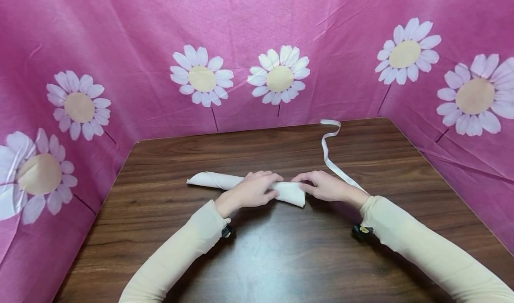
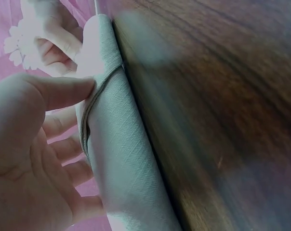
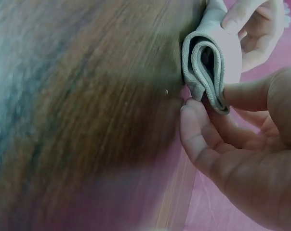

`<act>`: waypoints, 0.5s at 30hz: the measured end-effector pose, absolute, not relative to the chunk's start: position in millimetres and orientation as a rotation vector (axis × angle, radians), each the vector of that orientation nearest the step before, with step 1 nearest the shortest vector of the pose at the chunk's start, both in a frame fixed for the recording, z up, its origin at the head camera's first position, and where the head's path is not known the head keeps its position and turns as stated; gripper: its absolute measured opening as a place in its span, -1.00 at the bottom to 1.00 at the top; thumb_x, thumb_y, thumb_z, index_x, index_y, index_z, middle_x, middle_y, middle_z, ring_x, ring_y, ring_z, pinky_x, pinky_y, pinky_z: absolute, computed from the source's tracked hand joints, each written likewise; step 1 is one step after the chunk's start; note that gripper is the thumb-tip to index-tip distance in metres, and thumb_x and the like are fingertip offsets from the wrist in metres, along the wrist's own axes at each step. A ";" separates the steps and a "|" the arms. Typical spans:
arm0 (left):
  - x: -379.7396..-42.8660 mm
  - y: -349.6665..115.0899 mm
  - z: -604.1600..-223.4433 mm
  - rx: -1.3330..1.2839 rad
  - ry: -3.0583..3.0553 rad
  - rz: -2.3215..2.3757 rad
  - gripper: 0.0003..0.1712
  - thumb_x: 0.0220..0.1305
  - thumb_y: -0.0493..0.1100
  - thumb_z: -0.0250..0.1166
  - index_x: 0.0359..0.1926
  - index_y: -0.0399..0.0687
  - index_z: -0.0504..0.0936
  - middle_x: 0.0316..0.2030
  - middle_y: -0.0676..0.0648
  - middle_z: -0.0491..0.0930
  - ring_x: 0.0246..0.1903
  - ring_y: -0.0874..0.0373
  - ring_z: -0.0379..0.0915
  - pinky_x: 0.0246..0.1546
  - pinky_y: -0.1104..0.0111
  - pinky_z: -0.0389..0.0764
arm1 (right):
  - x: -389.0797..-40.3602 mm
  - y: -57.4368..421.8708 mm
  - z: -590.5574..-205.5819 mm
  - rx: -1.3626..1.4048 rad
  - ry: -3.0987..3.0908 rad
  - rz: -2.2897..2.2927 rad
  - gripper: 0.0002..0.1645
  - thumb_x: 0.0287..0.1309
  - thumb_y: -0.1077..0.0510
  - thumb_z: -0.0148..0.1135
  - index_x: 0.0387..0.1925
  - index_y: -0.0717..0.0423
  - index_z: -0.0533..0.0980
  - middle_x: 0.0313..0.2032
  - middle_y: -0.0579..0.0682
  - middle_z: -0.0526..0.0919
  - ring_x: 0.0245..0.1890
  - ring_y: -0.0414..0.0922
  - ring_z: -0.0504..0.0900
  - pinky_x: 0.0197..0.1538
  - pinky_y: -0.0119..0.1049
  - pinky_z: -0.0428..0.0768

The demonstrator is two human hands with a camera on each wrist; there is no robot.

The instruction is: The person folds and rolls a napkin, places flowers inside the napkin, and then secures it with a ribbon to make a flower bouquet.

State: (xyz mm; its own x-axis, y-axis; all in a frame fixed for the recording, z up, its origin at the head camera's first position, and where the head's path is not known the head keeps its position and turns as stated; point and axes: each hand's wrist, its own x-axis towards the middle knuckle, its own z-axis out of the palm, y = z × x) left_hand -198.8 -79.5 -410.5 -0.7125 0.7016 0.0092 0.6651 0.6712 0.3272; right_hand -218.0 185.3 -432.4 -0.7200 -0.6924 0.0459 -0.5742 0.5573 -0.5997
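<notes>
A white cloth (image 1: 292, 193) lies rolled into a narrow tube across the middle of the table. My left hand (image 1: 254, 190) holds the tube right of its middle, with the thumb on the near side and the fingers on the far side. At the tube's right end, my right hand (image 1: 325, 186) pinches the edge between thumb and fingers. A slanting fold edge crosses the roll (image 2: 121, 139) beside the left thumb in the left wrist view. Looking into the end of the rolled cloth (image 3: 232, 53), the right wrist view shows several curled layers, slightly flattened around a hollow.
A thin white ribbon (image 1: 326, 153) trails from the table's back edge towards the right wrist, which hides its near end. The brown wooden table (image 1: 261, 267) is bordered by pink flowered fabric (image 1: 241, 22) at the back and both sides.
</notes>
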 end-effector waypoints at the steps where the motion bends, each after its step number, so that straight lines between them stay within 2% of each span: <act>1: -198.7 -79.7 -410.6 1.136 2.766 0.474 -0.53 0.47 -0.03 0.24 0.31 -0.05 0.53 0.16 -0.02 0.58 0.16 0.05 0.48 0.08 0.05 0.47 | -217.6 185.3 -431.7 -1.047 2.589 -0.911 -0.70 0.42 0.27 0.15 0.10 0.13 0.63 -0.08 -0.05 0.72 -0.20 -0.19 0.62 -0.11 -0.19 0.58; 6: -197.3 -81.2 -412.7 1.146 2.803 0.492 -0.55 0.46 -0.03 0.26 0.28 -0.03 0.55 0.14 -0.01 0.58 0.10 0.06 0.49 0.03 0.08 0.48 | -217.9 185.1 -431.0 -0.949 2.527 -1.007 -0.68 0.38 0.28 0.20 0.12 0.20 0.61 -0.12 -0.01 0.71 -0.42 -0.23 0.59 -0.33 -0.32 0.58; 10: -193.3 -83.6 -413.0 1.148 2.877 0.519 -0.58 0.35 -0.04 0.37 0.20 0.03 0.62 0.09 0.01 0.59 0.04 0.05 0.47 -0.05 0.11 0.47 | -218.5 184.5 -431.2 -0.909 2.484 -1.045 -0.66 0.37 0.28 0.23 0.13 0.21 0.60 -0.12 -0.02 0.72 -0.41 -0.22 0.60 -0.33 -0.34 0.58; 15: -189.6 -87.3 -413.8 1.155 2.987 0.468 -0.61 0.19 -0.05 0.51 0.04 0.13 0.68 -0.02 0.06 0.60 -0.03 0.07 0.46 -0.13 0.16 0.44 | -219.2 183.9 -430.6 -0.903 2.495 -1.040 -0.72 0.34 0.26 0.28 0.06 0.08 0.66 -0.19 -0.13 0.72 -0.40 -0.22 0.53 -0.34 -0.36 0.51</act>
